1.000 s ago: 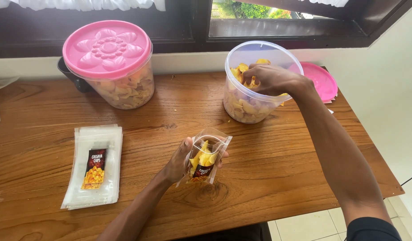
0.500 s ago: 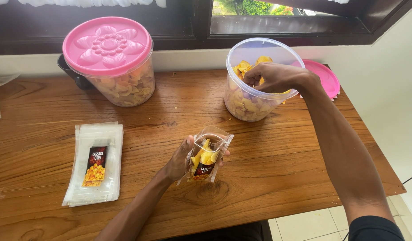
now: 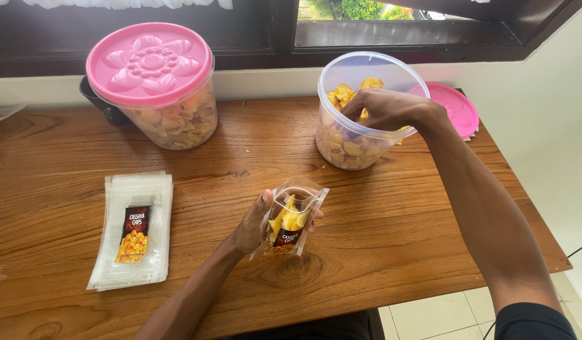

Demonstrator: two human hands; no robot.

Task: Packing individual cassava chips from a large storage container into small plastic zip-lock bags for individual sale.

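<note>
Pouch (image 3: 291,221) in left hand (image 3: 254,225); right hand (image 3: 385,107) in tub (image 3: 366,113), prob. gripping chips.

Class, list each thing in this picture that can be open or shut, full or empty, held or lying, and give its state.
Small clear pouch: open, partly filled with chips, upright.
Left hand: holds the pouch.
Right hand: inside the open tub, on chips.
Open tub: lidless, partly full.
Loose pink lid: lying behind it.
Lidded tub: closed.
Stack of pouches: flat, empty.

Upright open clear pouch (image 3: 291,221), part-filled
</note>
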